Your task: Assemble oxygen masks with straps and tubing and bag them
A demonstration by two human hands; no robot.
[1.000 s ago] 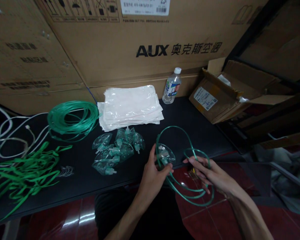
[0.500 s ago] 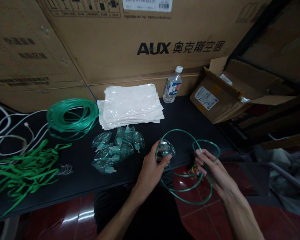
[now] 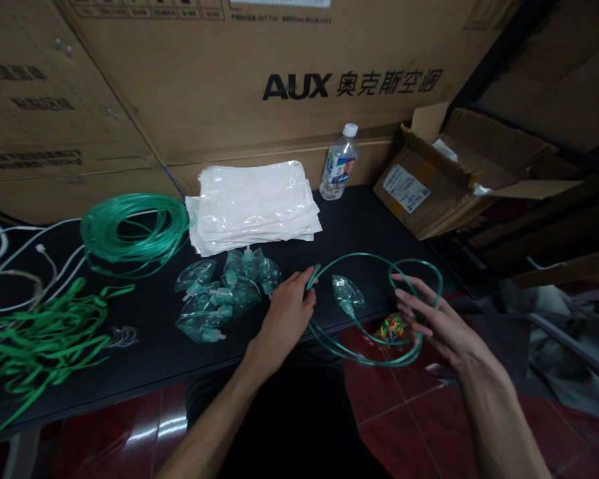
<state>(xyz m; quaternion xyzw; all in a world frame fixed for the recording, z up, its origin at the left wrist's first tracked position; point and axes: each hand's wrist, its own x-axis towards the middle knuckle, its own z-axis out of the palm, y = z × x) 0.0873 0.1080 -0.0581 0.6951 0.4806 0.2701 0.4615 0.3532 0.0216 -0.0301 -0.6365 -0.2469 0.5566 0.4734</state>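
Green tubing lies in loose loops between my two hands, at the table's front edge. My left hand is closed on the tubing, pinching it near the left side of the loops. Stretched and apart, the fingers of my right hand touch the right side of the loops without gripping them. Between the hands rests a clear oxygen mask, its green connector joined to the tubing. More clear masks are piled left of my left hand. A small multicoloured bundle, too blurred to name, shows beside my right fingers.
White plastic bags are stacked at the back. A bottle and an open cardboard box stand right of them. Coiled green tubing, green elastic straps and white cables lie left. A large carton stands behind.
My left hand has let go of the mask, moved left and now pinches the tubing. The mask rests between the hands. My right fingers have spread, and the view has shifted slightly.
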